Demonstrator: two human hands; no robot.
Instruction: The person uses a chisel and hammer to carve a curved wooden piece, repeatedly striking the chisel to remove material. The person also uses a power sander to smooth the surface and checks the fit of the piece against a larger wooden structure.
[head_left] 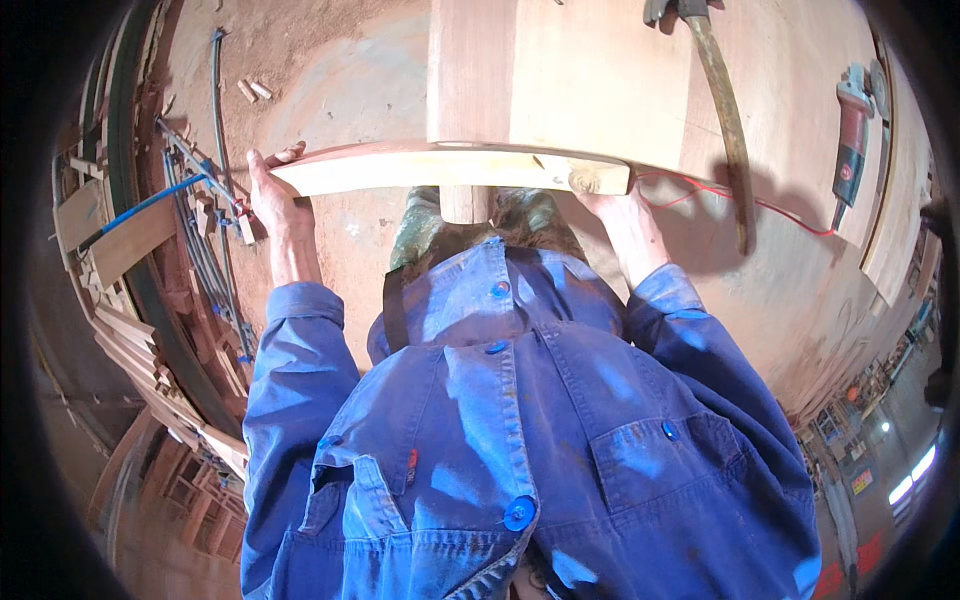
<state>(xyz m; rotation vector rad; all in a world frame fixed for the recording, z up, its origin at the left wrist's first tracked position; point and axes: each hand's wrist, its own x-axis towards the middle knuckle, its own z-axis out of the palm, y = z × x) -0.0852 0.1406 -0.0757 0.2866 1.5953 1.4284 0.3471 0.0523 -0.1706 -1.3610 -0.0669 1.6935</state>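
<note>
Two ends of one curved wooden bar (430,172) sit in our grasp: the fingers of our left hand (280,208) clasp one, and those of our right hand (622,215), mostly hidden beneath the wood, hold the other, so the bar spans the gap between them, crosswise in front of our body. We judge a slip to be the main risk: if either set of fingers loosens, that end could drop, and the bar could knock the rounded wooden post (465,205) that shows between our fingers on the side nearer us, or dent the broad wooden panel (600,80) just beyond the right fingers. An uneven pull might also swing an end into the hammer (728,110), to the right of the right fingers, or the long grey rod (217,100) outside the left fingers. We see the bar as a long, gentle arch, pale creamy yellow along the face toward us and pinker on its upper side. A brown knot marks it close by the right fingers, a small dark fleck lies farther inward, and we cannot tell whether the bar touches the panel.
</note>
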